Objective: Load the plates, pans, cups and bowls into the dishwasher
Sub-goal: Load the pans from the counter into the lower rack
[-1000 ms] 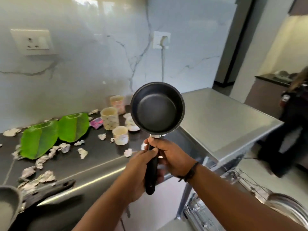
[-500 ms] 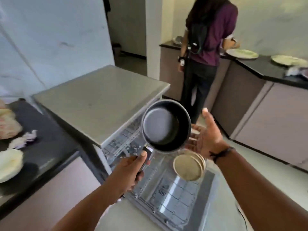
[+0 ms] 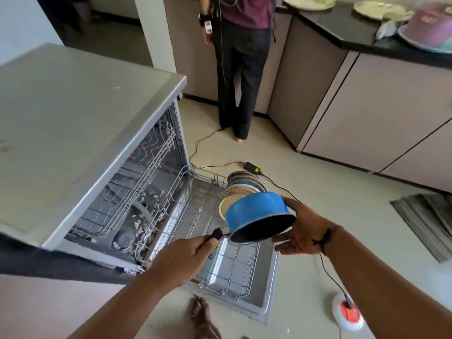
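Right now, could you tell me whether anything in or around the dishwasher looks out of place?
Yes: scraps of paper-like debris litter the floor of the dishwasher tub beneath the upper rack, where only dishes belong. Also, a black cable trails across the floor beside the pulled-out lower rack.

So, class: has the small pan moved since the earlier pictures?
Yes. The pan has gone from above the counter to over the dishwasher's pulled-out lower rack, beside the stacked plates.
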